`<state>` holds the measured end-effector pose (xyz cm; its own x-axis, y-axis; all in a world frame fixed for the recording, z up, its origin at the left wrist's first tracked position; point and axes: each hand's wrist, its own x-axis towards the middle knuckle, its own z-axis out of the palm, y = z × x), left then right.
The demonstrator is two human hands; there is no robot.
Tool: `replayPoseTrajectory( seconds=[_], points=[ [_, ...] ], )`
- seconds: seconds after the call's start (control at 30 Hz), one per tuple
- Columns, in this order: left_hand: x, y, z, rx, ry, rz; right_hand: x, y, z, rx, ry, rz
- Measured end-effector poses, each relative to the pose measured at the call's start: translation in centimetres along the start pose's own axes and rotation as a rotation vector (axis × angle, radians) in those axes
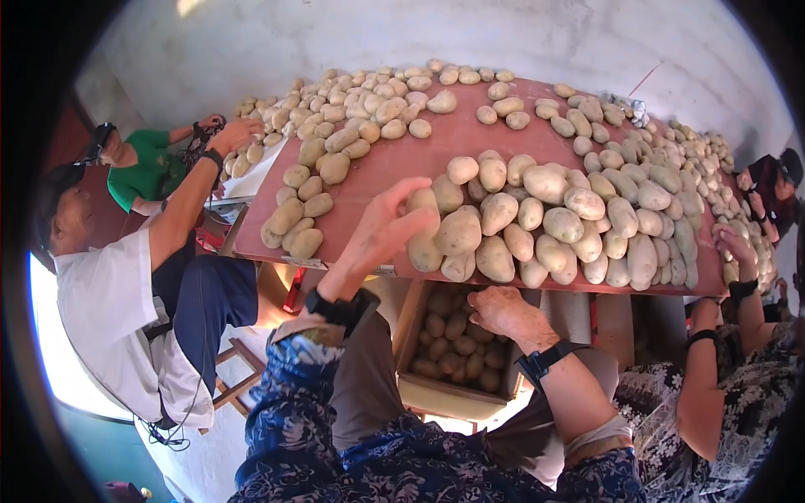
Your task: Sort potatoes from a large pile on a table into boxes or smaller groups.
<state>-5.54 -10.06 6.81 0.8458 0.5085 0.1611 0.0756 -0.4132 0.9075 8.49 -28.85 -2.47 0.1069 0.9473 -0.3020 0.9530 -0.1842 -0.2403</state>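
Observation:
A broad pile of potatoes [499, 212] covers the front of the red tabletop [377, 170] before me. My left hand [393, 217] is at the pile's left end, thumb and fingers curved around a potato [422, 200]; whether it grips this potato or only touches it cannot be told. Just below the table's front edge, my right hand [508, 313] hangs over a box [453, 388] that holds many potatoes [464, 344]. Its fingers are bent and partly hidden from above, so what they hold, if anything, does not show. Both wrists wear dark bands.
A co-worker in a white shirt [107, 276] reaches onto the table at left, beside one in green [148, 166]. At right, a co-worker's hand [736, 244] is at the potatoes. More potatoes [371, 100] lie along the far side. A wooden stool [242, 374] stands lower left.

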Motion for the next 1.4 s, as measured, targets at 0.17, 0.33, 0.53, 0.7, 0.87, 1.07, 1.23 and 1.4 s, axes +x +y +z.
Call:
replayPoseTrajectory(
  seconds=[0.17, 0.33, 0.53, 0.7, 0.87, 1.07, 1.23, 1.4],
  points=[
    [5.2, -1.2, 0.7, 0.354, 0.097, 0.165, 0.1, 0.4, 0.5, 0.018, 0.063, -0.021],
    [7.4, -1.0, 2.3, 0.515, 0.075, 0.233, -0.2, 0.9, 0.6, 0.036, 0.121, -0.080],
    [8.5, -0.2, 4.1, 0.560, 0.082, 0.239, -0.4, 0.6, 0.8, 0.034, 0.137, -0.056],
    [8.8, -1.3, 6.1, 0.777, 0.057, 0.224, -0.3, 0.4, 0.6, 0.039, 0.126, -0.012],
    [6.5, -2.0, 5.0, 0.705, 0.061, 0.275, -0.5, 0.4, 0.0, 0.047, 0.091, 0.009],
    [-0.1, -4.3, 4.6, 0.253, 0.404, 0.220, -0.5, 1.2, 0.2, -0.023, 0.114, 0.006],
    [-8.7, -8.4, 8.4, -0.173, 0.274, -0.034, -1.2, 2.3, 1.1, -0.041, 0.204, -0.026],
    [-10.3, -11.5, 12.8, 0.130, -0.047, -0.211, -0.6, 2.3, 0.4, -0.039, 0.014, 0.108]
  ],
)
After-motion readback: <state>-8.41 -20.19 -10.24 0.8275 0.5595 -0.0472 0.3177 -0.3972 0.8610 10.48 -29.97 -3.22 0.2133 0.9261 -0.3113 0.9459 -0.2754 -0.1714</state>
